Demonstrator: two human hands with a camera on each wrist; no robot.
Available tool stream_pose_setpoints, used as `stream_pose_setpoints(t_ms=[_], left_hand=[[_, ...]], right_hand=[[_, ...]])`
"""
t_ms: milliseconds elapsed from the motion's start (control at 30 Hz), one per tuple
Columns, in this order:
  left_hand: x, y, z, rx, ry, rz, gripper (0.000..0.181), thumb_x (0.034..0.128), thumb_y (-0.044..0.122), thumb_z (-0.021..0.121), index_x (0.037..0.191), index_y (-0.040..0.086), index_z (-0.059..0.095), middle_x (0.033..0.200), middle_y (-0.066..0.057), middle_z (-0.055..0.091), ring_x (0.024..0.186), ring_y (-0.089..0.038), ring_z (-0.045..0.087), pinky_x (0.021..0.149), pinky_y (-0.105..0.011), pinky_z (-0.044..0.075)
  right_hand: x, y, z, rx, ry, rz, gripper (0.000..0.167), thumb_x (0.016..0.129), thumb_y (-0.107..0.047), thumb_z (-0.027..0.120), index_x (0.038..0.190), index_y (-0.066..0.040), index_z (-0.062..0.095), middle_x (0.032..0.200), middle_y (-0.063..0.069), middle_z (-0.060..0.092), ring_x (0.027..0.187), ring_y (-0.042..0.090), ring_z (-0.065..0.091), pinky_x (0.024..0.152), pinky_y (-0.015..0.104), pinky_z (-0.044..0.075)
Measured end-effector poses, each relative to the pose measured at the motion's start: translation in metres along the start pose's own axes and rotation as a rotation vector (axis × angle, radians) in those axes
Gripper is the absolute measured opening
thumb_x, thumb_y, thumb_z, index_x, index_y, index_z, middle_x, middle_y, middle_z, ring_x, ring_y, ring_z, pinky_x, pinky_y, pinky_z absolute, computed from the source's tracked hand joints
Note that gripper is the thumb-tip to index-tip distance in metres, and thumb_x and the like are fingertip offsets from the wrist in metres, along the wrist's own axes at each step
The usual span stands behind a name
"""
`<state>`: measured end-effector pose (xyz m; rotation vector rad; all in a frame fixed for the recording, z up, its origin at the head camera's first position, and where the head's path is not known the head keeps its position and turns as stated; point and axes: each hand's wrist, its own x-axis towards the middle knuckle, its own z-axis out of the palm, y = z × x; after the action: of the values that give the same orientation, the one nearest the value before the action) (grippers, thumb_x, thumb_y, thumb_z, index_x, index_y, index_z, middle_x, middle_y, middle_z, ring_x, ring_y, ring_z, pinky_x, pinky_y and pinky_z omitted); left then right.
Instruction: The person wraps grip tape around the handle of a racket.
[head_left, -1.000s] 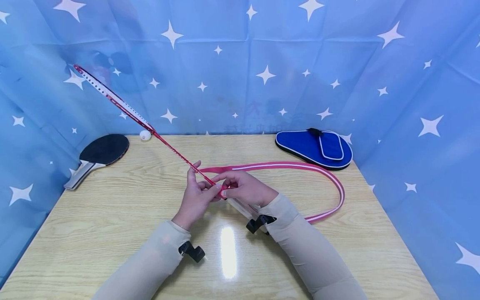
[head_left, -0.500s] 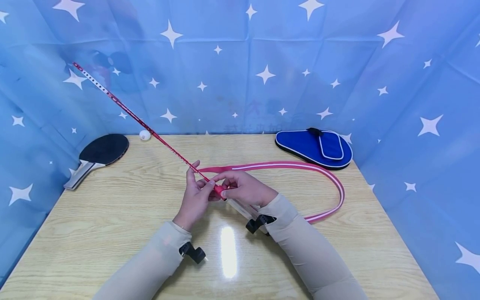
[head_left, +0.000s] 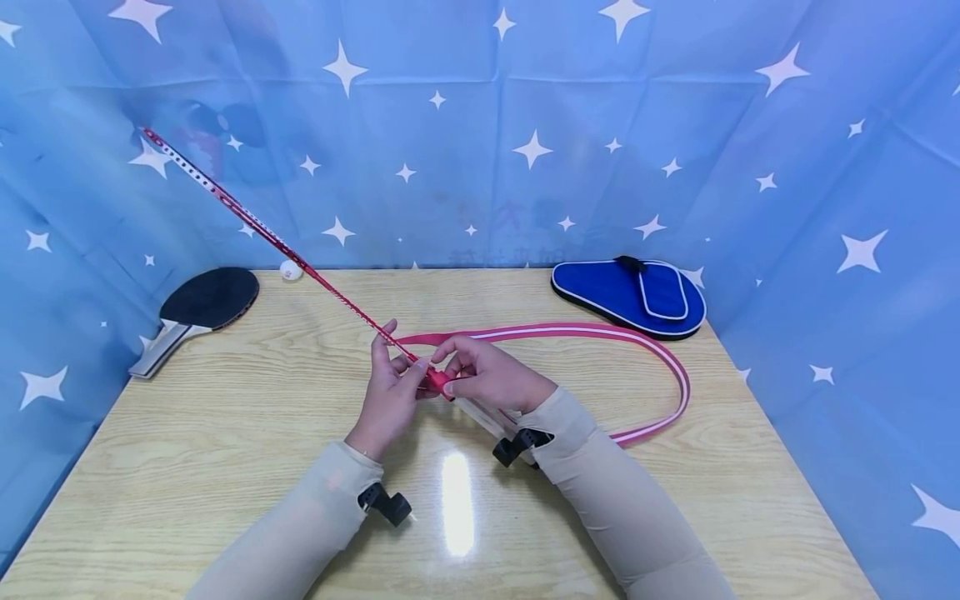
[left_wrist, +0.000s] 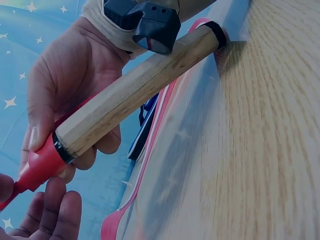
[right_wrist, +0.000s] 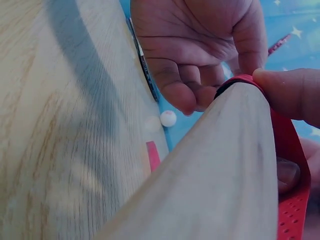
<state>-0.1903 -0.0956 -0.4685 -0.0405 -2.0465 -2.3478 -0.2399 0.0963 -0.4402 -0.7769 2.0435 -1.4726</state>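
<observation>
A red badminton racket [head_left: 333, 289] slants up to the left, its head almost edge-on in the head view. My left hand [head_left: 384, 404] holds the shaft just above the red cone [left_wrist: 44, 162] between thumb and fingers. With thumb and fingers my right hand [head_left: 498, 377] pinches red grip tape [head_left: 573, 331] against the cone, where it meets the bare wooden handle [left_wrist: 127, 95]. The handle's butt is close to the tabletop. Perforated tape [right_wrist: 291, 215] hangs from the right hand in the right wrist view; its white-striped length loops across the table.
A black table tennis bat [head_left: 212, 298] lies at the back left, with a white ball [head_left: 291, 270] beside it. At the back right is a blue bat case [head_left: 600, 292]. Blue star-printed cloth [head_left: 465, 125] closes off the table's [head_left: 247, 433] back and sides.
The racket has turned about its shaft: strings showed earlier, then the head went edge-on and now shows slightly. My right index finger has lifted off a little. The tape loop stays put.
</observation>
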Motion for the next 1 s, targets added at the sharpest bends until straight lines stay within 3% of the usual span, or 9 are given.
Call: stream_pose_setpoints(t_ms=[167, 333, 700, 1000], left_hand=[[-0.0005, 0.0000, -0.0015, 0.025, 0.011, 0.009, 0.078, 0.1051, -0.001, 0.056, 0.163, 0.027, 0.012, 0.094, -0.016, 0.065, 0.072, -0.020, 0.074, 0.076, -0.038, 0.066], [-0.0009, 0.0011, -0.0021, 0.020, 0.012, 0.017, 0.088, 0.1005, -0.003, 0.064, 0.163, 0.028, 0.011, 0.087, -0.015, 0.067, 0.071, -0.021, 0.074, 0.075, -0.037, 0.066], [-0.0017, 0.0048, -0.0007, 0.036, 0.023, 0.010, 0.084, 0.1016, -0.006, 0.058, 0.163, 0.026, 0.011, 0.087, -0.020, 0.070, 0.071, -0.020, 0.074, 0.074, -0.034, 0.066], [-0.0010, 0.0057, -0.0007, 0.044, 0.020, 0.011, 0.082, 0.1024, -0.006, 0.056, 0.163, 0.024, 0.010, 0.089, -0.023, 0.070, 0.073, -0.018, 0.074, 0.076, -0.034, 0.065]], right_hand=[[0.0004, 0.0009, -0.0003, 0.029, 0.005, -0.023, 0.034, 0.093, 0.003, 0.072, 0.121, -0.003, 0.055, 0.093, 0.013, 0.070, 0.084, 0.021, 0.066, 0.080, 0.029, 0.054], [0.0016, 0.0006, -0.0008, 0.019, 0.006, -0.031, 0.032, 0.093, 0.000, 0.075, 0.118, -0.004, 0.055, 0.094, 0.011, 0.071, 0.088, 0.021, 0.068, 0.084, 0.029, 0.055], [0.0019, 0.0035, -0.0042, -0.027, -0.014, -0.028, 0.023, 0.097, 0.001, 0.068, 0.120, -0.003, 0.067, 0.102, 0.010, 0.070, 0.095, 0.023, 0.066, 0.090, 0.033, 0.055], [0.0027, 0.0067, -0.0047, 0.007, -0.004, -0.012, 0.025, 0.096, -0.001, 0.065, 0.120, -0.006, 0.070, 0.103, 0.011, 0.072, 0.098, 0.025, 0.067, 0.094, 0.034, 0.055]])
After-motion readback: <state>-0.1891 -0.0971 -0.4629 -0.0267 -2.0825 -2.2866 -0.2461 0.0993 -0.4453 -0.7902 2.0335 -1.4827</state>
